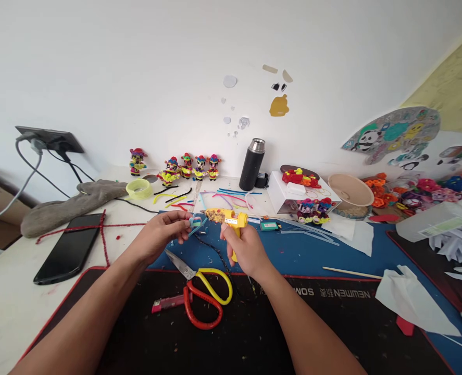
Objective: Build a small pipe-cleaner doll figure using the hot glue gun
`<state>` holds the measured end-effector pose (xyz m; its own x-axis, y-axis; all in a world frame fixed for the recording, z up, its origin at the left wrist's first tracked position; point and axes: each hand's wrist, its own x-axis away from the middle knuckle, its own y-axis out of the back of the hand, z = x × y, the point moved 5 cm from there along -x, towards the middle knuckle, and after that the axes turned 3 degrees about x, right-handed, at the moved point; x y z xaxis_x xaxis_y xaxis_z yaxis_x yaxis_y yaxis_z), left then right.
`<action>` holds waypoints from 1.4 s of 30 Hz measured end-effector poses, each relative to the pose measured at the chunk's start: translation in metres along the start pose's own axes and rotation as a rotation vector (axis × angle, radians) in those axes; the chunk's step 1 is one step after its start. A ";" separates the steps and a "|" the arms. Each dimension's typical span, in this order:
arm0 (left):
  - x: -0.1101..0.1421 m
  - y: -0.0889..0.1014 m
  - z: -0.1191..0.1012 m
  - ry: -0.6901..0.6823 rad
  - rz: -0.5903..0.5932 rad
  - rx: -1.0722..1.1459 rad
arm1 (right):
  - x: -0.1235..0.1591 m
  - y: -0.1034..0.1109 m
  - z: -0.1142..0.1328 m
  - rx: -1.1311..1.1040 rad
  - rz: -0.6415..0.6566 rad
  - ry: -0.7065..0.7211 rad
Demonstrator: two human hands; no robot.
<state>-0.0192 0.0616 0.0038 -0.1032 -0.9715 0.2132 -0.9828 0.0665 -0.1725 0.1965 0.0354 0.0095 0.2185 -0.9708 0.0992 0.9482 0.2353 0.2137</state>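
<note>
My right hand [246, 247] grips a yellow glue gun [229, 220], its nozzle pointing left. My left hand [164, 232] pinches a small blue pipe-cleaner piece [195, 224] right at the gun's tip. Both hands hover above a blue mat [304, 250]. Just below them lie scissors [203, 291] with yellow and red handles, and a pink utility knife [170, 303] rests on the black mat [254, 333]. The gun's black cord trails down between my hands.
Several pipe-cleaner dolls [187, 166] line the wall, with a black flask [252, 164] beside them. Loose pipe cleaners [223, 197], a phone [72, 247], a grey cloth [70, 205], a white box [293, 195], a bowl [350, 190] and paper scraps [410, 299] lie around.
</note>
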 end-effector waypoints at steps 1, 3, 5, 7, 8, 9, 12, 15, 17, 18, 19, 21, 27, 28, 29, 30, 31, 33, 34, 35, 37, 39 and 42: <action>0.000 0.000 0.000 0.000 -0.005 0.011 | 0.000 0.000 0.000 0.002 0.005 0.003; -0.001 0.001 0.000 0.000 -0.006 0.025 | 0.000 -0.001 -0.001 0.003 0.019 0.000; -0.002 0.002 0.001 0.000 -0.006 0.031 | 0.001 -0.002 -0.002 0.002 0.028 -0.012; -0.002 0.002 0.002 0.001 -0.008 0.031 | 0.001 -0.004 -0.003 0.006 0.040 -0.024; -0.002 0.002 0.002 0.002 -0.008 0.029 | 0.001 -0.004 -0.003 0.011 0.045 -0.026; -0.002 0.002 0.002 0.002 -0.010 0.026 | 0.001 -0.005 -0.003 0.016 0.050 -0.026; -0.001 0.002 0.002 -0.001 -0.008 0.015 | 0.001 -0.006 -0.003 0.019 0.058 -0.030; -0.001 0.001 0.002 -0.001 0.000 0.002 | 0.001 -0.006 -0.002 0.029 0.058 -0.029; -0.001 0.001 0.002 0.001 0.000 -0.007 | 0.002 -0.006 -0.002 0.040 0.058 -0.028; -0.001 0.001 0.003 0.003 0.001 -0.011 | 0.002 -0.006 -0.002 0.044 0.058 -0.029; -0.001 0.001 0.003 0.004 0.001 -0.013 | 0.002 -0.006 -0.002 0.046 0.058 -0.029; -0.001 0.000 0.003 0.005 0.006 -0.015 | 0.002 -0.006 -0.003 0.048 0.056 -0.030; 0.001 -0.002 0.002 0.012 0.013 -0.026 | 0.001 -0.006 -0.002 0.037 0.050 -0.025; 0.001 -0.002 0.003 0.013 0.015 -0.028 | 0.001 -0.006 -0.002 0.034 0.050 -0.023; 0.001 -0.002 0.003 0.012 0.019 -0.030 | 0.001 -0.006 -0.002 0.030 0.050 -0.022; 0.001 -0.002 0.003 0.011 0.024 -0.032 | 0.001 -0.006 -0.002 0.027 0.050 -0.022; 0.001 -0.002 0.003 0.009 0.028 -0.034 | 0.001 -0.006 -0.002 0.024 0.049 -0.021; 0.000 -0.002 0.003 0.003 0.033 -0.042 | 0.001 -0.006 -0.002 0.025 0.048 -0.019; 0.000 -0.002 0.003 0.001 0.035 -0.048 | 0.001 -0.006 -0.003 0.026 0.046 -0.020; 0.000 -0.003 0.003 -0.001 0.034 -0.053 | 0.001 -0.006 -0.003 0.027 0.043 -0.021; 0.000 -0.003 0.003 -0.003 0.025 -0.057 | 0.001 -0.005 -0.003 0.023 0.034 -0.020; 0.000 -0.003 0.001 -0.006 0.009 -0.048 | 0.001 -0.005 -0.002 0.016 0.028 -0.018; 0.001 -0.002 -0.001 -0.017 -0.008 -0.038 | 0.001 -0.004 -0.002 0.014 0.030 -0.018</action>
<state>-0.0173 0.0611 0.0057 -0.0933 -0.9758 0.1979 -0.9887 0.0673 -0.1343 0.1930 0.0328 0.0068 0.2426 -0.9623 0.1233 0.9380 0.2651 0.2234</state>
